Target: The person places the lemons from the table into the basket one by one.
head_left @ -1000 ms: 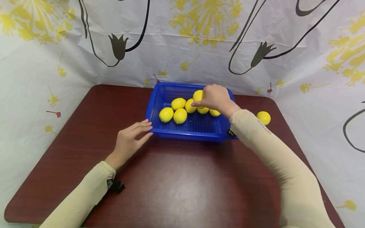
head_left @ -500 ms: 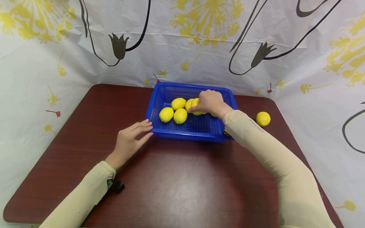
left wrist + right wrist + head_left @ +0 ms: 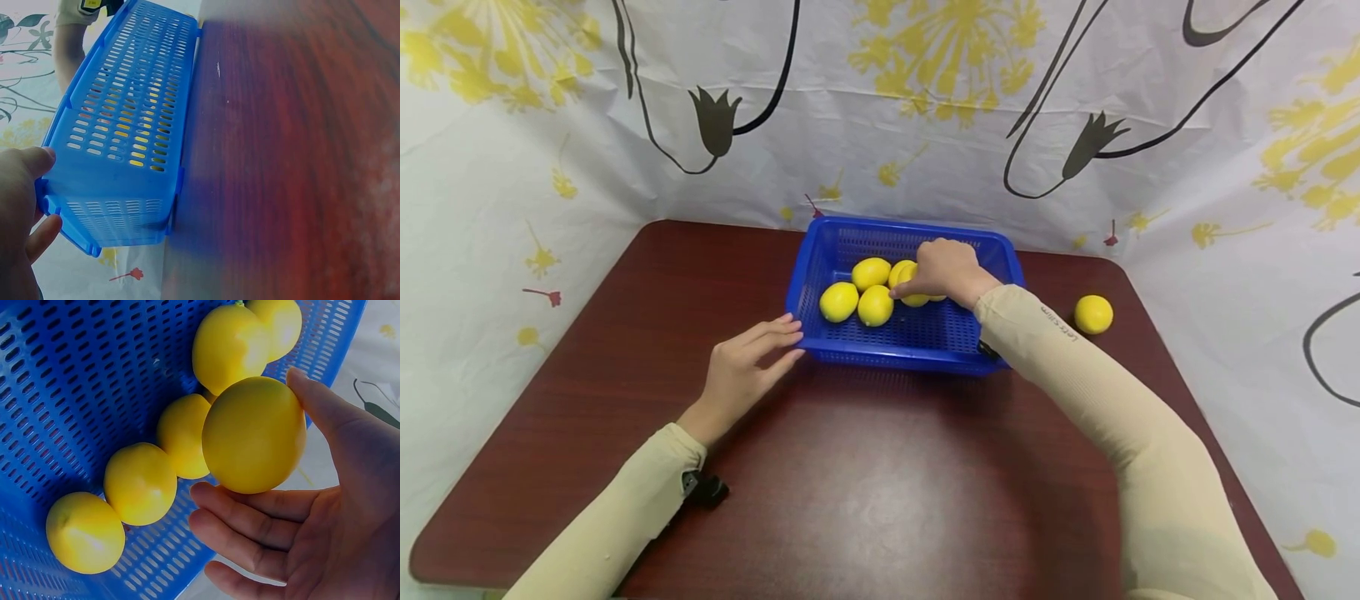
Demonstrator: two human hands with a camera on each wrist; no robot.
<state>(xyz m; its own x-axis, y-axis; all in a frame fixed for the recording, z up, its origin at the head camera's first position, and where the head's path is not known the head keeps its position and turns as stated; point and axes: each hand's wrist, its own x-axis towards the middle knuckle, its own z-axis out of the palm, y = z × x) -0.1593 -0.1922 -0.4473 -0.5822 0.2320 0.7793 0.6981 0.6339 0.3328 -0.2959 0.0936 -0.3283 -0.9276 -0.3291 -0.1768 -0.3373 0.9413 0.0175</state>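
A blue plastic basket [image 3: 880,357] with slotted walls stands on the table, several yellow lemons [image 3: 838,302] lying inside. My right hand [image 3: 946,268] reaches over it and holds one lemon [image 3: 254,435] between thumb and fingertips, close above the others. In the right wrist view, two lemons [image 3: 85,532] [image 3: 140,484] lie in a row beyond the fingers and more sit near the thumb. My left hand [image 3: 748,367] grips the basket's near left corner, the thumb [image 3: 39,161] on the rim and a finger [image 3: 45,237] around the corner.
A single lemon [image 3: 1093,314] lies on the dark red-brown table [image 3: 850,467] to the right of the basket. White sheeting [image 3: 887,167] with printed flowers hangs behind the table and along both sides. Each wrist carries a small black camera [image 3: 703,490].
My right hand, holding the lemon, has come down into the basket and moved slightly left toward the lemons there. The left hand keeps its place at the corner.
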